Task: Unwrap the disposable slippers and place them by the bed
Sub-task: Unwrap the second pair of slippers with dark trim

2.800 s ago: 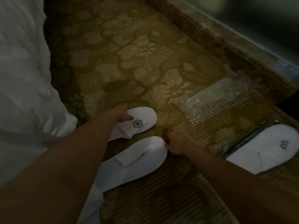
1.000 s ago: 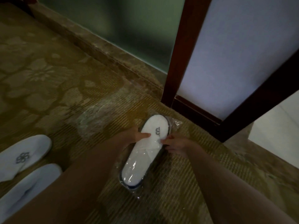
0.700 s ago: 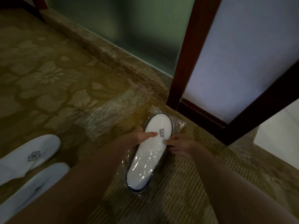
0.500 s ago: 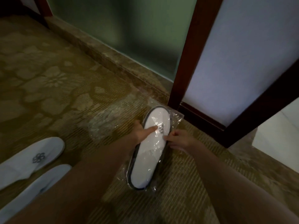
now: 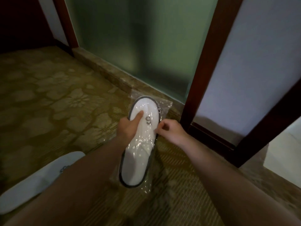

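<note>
A white disposable slipper pack [image 5: 138,154] with dark edging, sealed in clear crinkly plastic, is lifted above the carpet in the middle of the view. My left hand [image 5: 128,126] grips its left side near the toe, thumb pressed on top beside the grey logo. My right hand [image 5: 171,131] pinches the plastic wrap at the pack's right edge. An unwrapped white slipper [image 5: 40,180] lies on the carpet at lower left, partly hidden behind my left forearm. The bed is out of view.
Patterned olive carpet [image 5: 57,103] covers the floor. A stone sill [image 5: 105,70] runs under a frosted glass panel [image 5: 138,38]. A dark wooden door frame [image 5: 203,62] stands just right of the pack, and a white block [image 5: 285,152] sits at the right edge.
Both hands left the two unwrapped slippers by the bed, turned right to the wrapped pack, grasped it and raised it off the carpet. The view has tilted up toward the glass.
</note>
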{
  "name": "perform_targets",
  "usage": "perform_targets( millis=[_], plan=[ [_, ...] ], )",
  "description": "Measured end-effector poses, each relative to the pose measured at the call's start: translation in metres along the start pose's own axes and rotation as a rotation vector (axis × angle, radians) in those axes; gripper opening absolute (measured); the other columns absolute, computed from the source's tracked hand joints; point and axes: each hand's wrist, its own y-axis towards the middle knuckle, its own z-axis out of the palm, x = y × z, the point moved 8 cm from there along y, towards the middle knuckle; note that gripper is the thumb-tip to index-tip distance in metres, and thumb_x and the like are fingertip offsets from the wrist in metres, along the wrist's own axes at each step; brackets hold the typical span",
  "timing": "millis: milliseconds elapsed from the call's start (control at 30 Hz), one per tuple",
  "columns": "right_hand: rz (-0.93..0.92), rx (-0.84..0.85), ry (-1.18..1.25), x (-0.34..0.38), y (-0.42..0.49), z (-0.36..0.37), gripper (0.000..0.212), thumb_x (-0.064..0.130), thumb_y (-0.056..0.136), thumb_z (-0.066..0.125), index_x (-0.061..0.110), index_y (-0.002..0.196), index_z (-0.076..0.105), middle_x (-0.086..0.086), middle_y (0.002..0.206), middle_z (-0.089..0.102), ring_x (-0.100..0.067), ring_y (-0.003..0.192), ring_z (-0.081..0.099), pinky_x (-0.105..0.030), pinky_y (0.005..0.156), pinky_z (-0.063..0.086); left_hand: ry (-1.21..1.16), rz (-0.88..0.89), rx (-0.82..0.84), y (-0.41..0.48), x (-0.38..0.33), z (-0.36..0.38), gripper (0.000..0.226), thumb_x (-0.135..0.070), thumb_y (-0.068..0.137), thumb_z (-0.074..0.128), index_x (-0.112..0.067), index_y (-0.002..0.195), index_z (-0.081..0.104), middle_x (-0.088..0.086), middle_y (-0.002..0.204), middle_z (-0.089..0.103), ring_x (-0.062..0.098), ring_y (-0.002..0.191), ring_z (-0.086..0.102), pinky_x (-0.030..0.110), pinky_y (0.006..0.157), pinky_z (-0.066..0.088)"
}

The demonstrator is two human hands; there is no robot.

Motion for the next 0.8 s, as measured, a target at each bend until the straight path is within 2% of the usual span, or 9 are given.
perform_targets(
  millis=[100, 200, 333, 433, 500, 567, 633, 700, 800],
  plan=[
    [-0.110, 0.000, -0.001, 0.029, -0.008, 0.007, 0.014, 0.019, 0.086, 0.061, 0.021, 0.074, 0.055, 0.000, 0.082, 0.067, -0.019, 0.082, 0.065, -0.034, 0.079, 0.050, -0.018, -0.019, -0.036, 0.004, -0.009, -0.030, 0.067, -0.051, 0.077, 0.066, 0.004, 0.114, 0.060, 0.014, 0.103, 0.063, 0.024, 0.088, 0.057, 0.029, 0.075, 0.044],
    [-0.213, -0.064, -0.066, 0.053, -0.016, 0.003, 0.003, 0.022, 0.091, 0.055, 0.020, 0.090, 0.056, 0.002, 0.092, 0.068, -0.016, 0.086, 0.065, -0.032, 0.077, 0.051, -0.027, -0.019, -0.045, 0.007, -0.015, -0.059, 0.073, -0.054, 0.074, 0.066, 0.005, 0.117, 0.058, 0.018, 0.118, 0.063, 0.029, 0.095, 0.059, 0.033, 0.081, 0.049],
    [-0.337, -0.257, -0.268, 0.075, -0.025, -0.013, 0.023, 0.022, 0.090, 0.055, 0.020, 0.114, 0.054, 0.007, 0.089, 0.058, -0.013, 0.084, 0.059, -0.028, 0.071, 0.049, 0.017, -0.018, -0.028, 0.007, -0.015, -0.089, 0.077, -0.055, 0.075, 0.064, 0.002, 0.124, 0.054, 0.019, 0.126, 0.060, 0.033, 0.109, 0.059, 0.032, 0.081, 0.045],
    [-0.434, -0.315, -0.438, 0.081, -0.028, -0.012, 0.038, 0.021, 0.088, 0.058, 0.020, 0.126, 0.050, 0.002, 0.112, 0.055, -0.016, 0.107, 0.051, -0.023, 0.081, 0.042, 0.062, -0.048, 0.036, 0.007, -0.010, -0.101, 0.091, -0.065, 0.065, 0.065, -0.001, 0.129, 0.052, 0.018, 0.128, 0.059, 0.034, 0.112, 0.059, 0.034, 0.088, 0.046],
    [-0.486, -0.318, -0.524, 0.082, -0.030, -0.009, 0.047, 0.021, 0.087, 0.060, 0.021, 0.132, 0.048, 0.000, 0.128, 0.052, -0.018, 0.120, 0.045, -0.027, 0.094, 0.041, 0.101, -0.065, 0.074, 0.006, -0.008, -0.104, 0.087, -0.062, 0.069, 0.064, 0.000, 0.129, 0.051, 0.018, 0.127, 0.060, 0.035, 0.112, 0.059, 0.037, 0.092, 0.047],
    [-0.531, -0.320, -0.580, 0.084, -0.032, -0.007, 0.050, 0.021, 0.086, 0.062, 0.021, 0.134, 0.049, -0.001, 0.134, 0.050, -0.021, 0.124, 0.043, -0.034, 0.102, 0.039, 0.129, -0.071, 0.115, 0.004, -0.009, -0.104, 0.075, -0.054, 0.077, 0.063, 0.001, 0.127, 0.052, 0.014, 0.120, 0.061, 0.032, 0.106, 0.059, 0.034, 0.087, 0.046],
    [-0.567, -0.333, -0.611, 0.088, -0.035, -0.006, 0.048, 0.020, 0.085, 0.063, 0.021, 0.132, 0.052, -0.001, 0.135, 0.052, -0.022, 0.125, 0.044, -0.038, 0.103, 0.038, 0.133, -0.072, 0.166, 0.005, -0.010, -0.101, 0.071, -0.053, 0.078, 0.062, 0.000, 0.126, 0.054, 0.014, 0.118, 0.062, 0.029, 0.099, 0.059, 0.034, 0.086, 0.046],
    [-0.615, -0.366, -0.627, 0.093, -0.039, -0.007, 0.042, 0.020, 0.084, 0.065, 0.019, 0.126, 0.058, -0.001, 0.130, 0.057, -0.024, 0.121, 0.049, -0.040, 0.101, 0.041, 0.158, -0.086, 0.213, 0.003, -0.010, -0.100, 0.072, -0.057, 0.077, 0.061, -0.004, 0.125, 0.056, 0.015, 0.119, 0.063, 0.029, 0.097, 0.060, 0.036, 0.089, 0.047],
    [-0.679, -0.413, -0.620, 0.098, -0.044, -0.010, 0.032, 0.019, 0.083, 0.066, 0.015, 0.115, 0.066, -0.002, 0.119, 0.065, -0.025, 0.111, 0.055, -0.040, 0.095, 0.046, 0.188, -0.099, 0.293, 0.002, -0.010, -0.096, 0.071, -0.061, 0.075, 0.059, -0.009, 0.123, 0.059, 0.010, 0.103, 0.067, 0.028, 0.093, 0.064, 0.038, 0.087, 0.050]
  ],
)
